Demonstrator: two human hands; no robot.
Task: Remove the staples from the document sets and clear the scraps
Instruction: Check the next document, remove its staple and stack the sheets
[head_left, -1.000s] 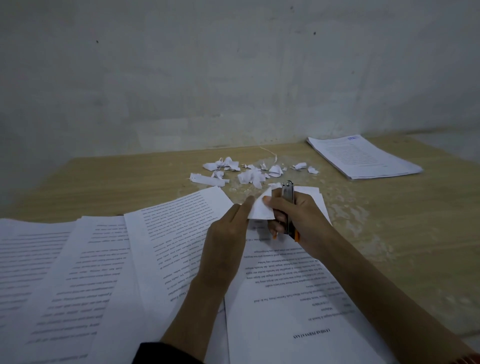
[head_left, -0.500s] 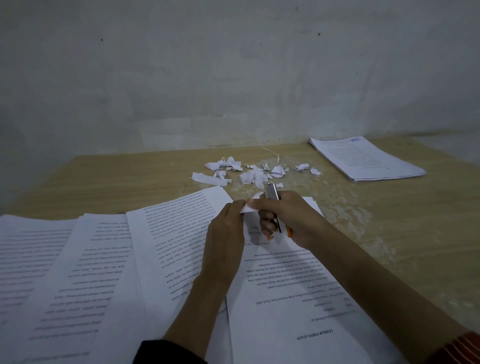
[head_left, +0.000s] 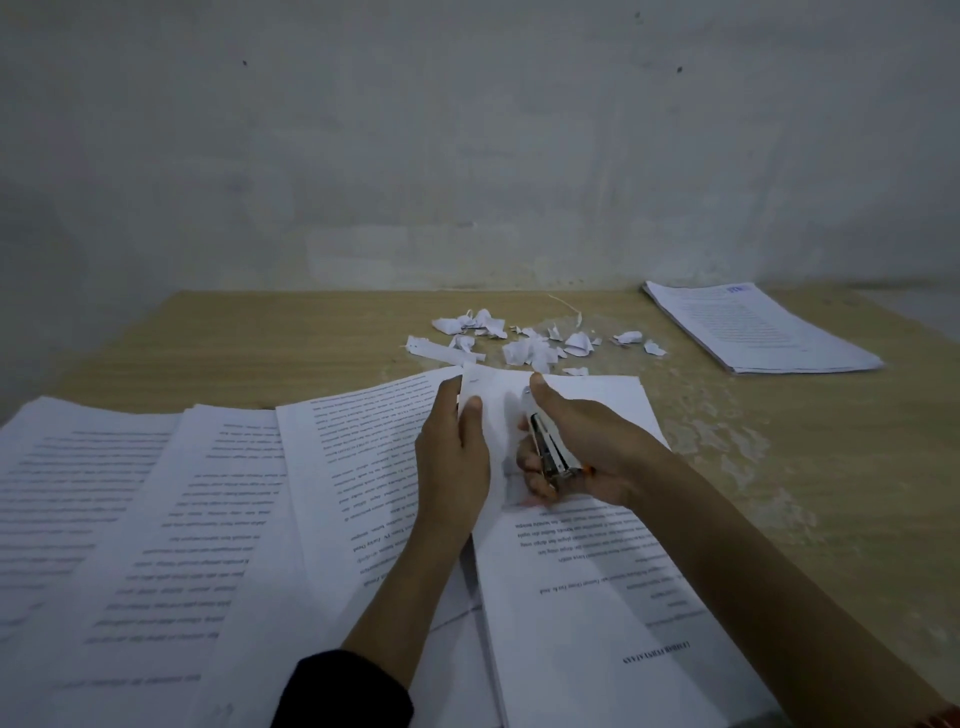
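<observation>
Far left corner of the document set (head_left: 597, 597) is pinched by the left hand (head_left: 452, 457), thumb on top, fingers curled round the edge; the corner is bent up a little off the surface (head_left: 260, 343); the set is laid near the front edge, print upside down to the camera, just beside the spread sheets (head_left: 156, 519) fanned out to its left. A small metal tool (head_left: 550, 452) with an orange end is gripped in the right hand (head_left: 587, 447), fingers curled round it, thumb stretched forward and pressed on the paper near the same corner; whether a staple is caught by the tool cannot be told. Torn white scraps (head_left: 524, 343) are scattered in a loose cluster on the bare wood just beyond the set's far edge; one long strip is seen at the cluster's left. A separate paper stack (head_left: 763, 327) is placed at the far right of the surface, well apart from both hands, near the wall (head_left: 467, 156). A dark sleeve (head_left: 343, 691) is seen on the left forearm; lighting is dim.
</observation>
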